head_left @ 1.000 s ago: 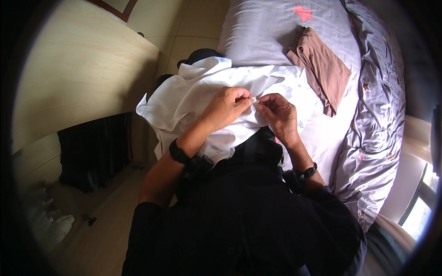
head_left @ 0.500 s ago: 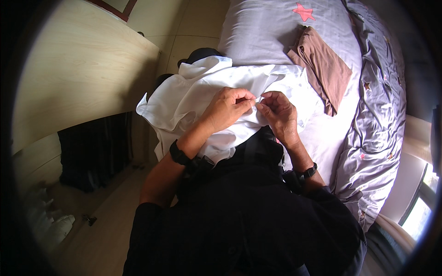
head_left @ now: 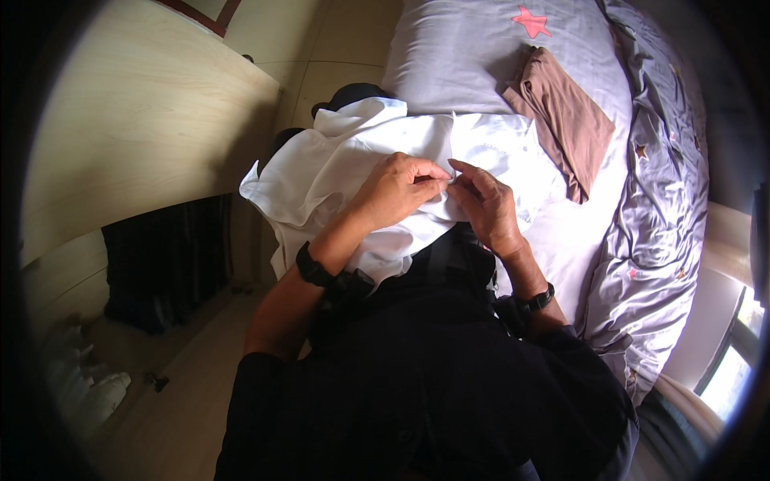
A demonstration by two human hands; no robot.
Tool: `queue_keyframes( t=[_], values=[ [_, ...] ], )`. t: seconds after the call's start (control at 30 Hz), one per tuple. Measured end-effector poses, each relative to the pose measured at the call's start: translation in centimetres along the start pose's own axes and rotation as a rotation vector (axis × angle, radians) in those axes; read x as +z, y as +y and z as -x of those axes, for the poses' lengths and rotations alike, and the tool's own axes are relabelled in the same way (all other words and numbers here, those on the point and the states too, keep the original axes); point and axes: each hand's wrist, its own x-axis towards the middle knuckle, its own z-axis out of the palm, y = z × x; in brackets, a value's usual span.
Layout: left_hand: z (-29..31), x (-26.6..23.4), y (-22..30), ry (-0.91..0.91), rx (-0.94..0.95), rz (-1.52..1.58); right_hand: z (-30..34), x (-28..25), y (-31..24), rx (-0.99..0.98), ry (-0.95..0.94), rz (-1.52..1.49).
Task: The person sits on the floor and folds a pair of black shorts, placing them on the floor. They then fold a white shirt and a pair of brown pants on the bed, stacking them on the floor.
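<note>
A white garment (head_left: pixel 321 180) that looks like a shirt lies loosely spread across my lap and the edge of the bed, its folds bunched on the left. My left hand (head_left: pixel 399 191) is closed in a pinch on the garment's edge, near its middle. Facing it, my right hand (head_left: pixel 489 210) has thumb and forefinger drawn together at the same edge, the fingertips of both hands almost touching. Whatever small part lies between the fingertips is too small to make out.
A folded brown garment (head_left: pixel 561 120) lies on the grey bed sheet (head_left: pixel 449 56), beyond my right hand. A crumpled quilt (head_left: pixel 654 200) runs along the right side. On the left stands a pale wooden panel (head_left: pixel 144 112), with dark cloth (head_left: pixel 168 264) under it.
My right hand's fingers have straightened somewhat, and its forefinger now reaches over the garment's edge. The cloth beyond that hand lies flatter. My left hand has barely moved.
</note>
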Motion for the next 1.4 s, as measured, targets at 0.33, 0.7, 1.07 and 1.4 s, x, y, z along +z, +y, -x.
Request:
queue_keyframes(
  t=[0.33,0.7,1.07,1.4],
  values=[
    [-0.1,0.0,0.1,-0.076,-0.052,-0.009,-0.2,-0.4,-0.1,-0.163,-0.016,0.159],
    [0.1,0.2,0.6,-0.024,-0.026,0.012,-0.2,-0.3,0.3,-0.214,0.0,0.27],
    [-0.1,0.6,0.1,0.028,0.058,-0.015,0.1,-0.3,0.3,-0.233,0.002,0.284],
    [0.0,1.3,0.4,0.14,0.12,-0.164,-0.1,-0.5,-0.4,-0.207,-0.019,0.258]
  ],
)
